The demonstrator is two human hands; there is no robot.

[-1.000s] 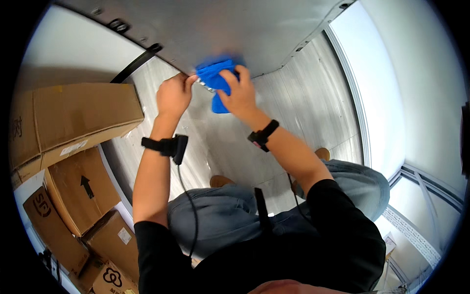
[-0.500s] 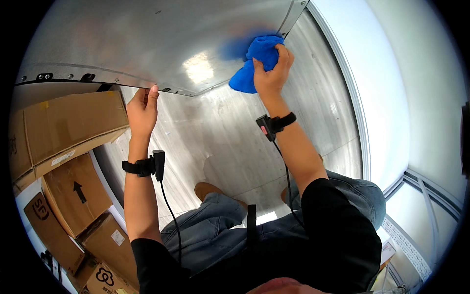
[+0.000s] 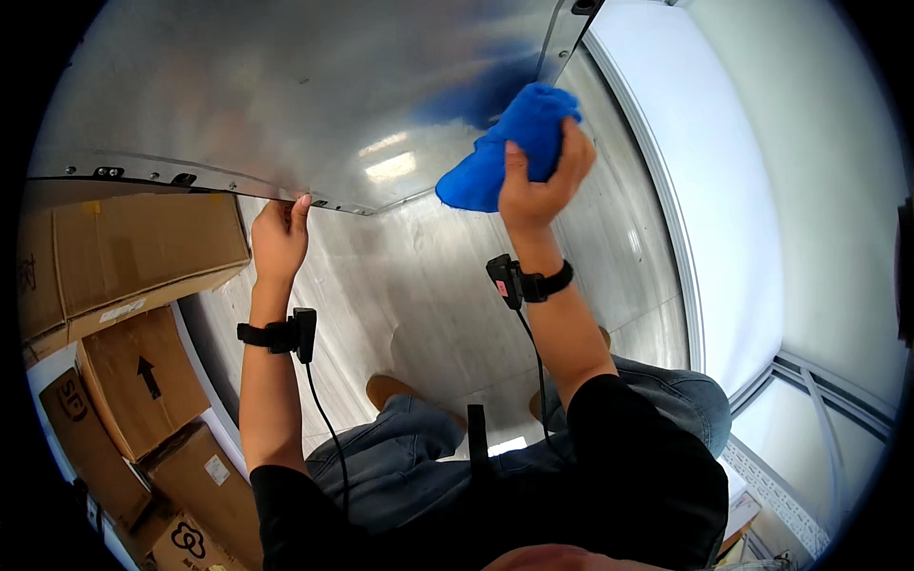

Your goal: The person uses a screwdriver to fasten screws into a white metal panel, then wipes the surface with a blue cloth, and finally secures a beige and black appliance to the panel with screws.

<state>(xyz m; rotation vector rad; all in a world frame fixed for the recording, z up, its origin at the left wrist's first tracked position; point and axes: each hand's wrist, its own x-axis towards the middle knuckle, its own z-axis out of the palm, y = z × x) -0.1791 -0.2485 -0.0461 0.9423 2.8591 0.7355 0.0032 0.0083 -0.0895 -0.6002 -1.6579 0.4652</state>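
Note:
A large, shiny grey metal panel [image 3: 295,105] fills the upper part of the view, with screws and small slots along its edges. My left hand [image 3: 281,236] pinches the panel's near edge, the thumb on top and the other fingers mostly hidden beneath. In my right hand [image 3: 541,190] is a bunched blue cloth [image 3: 481,176], held between thumb and fingers at the panel's right-hand edge. Its blue reflection shows on the metal; whether the cloth presses on the panel I cannot tell. Both wrists wear black straps with small cabled devices.
Stacked cardboard boxes [image 3: 143,252] stand at the left, close to my left forearm. Below the panel lies a light wood-look floor [image 3: 438,295], with my feet on it. A white wall with a metal-edged base [image 3: 671,238] runs along the right, with a metal frame [image 3: 828,390] lower down.
The panel sits lower in the view, with my left hand still on its edge. My right hand and the cloth have shifted slightly nearer me, and the cloth has changed shape.

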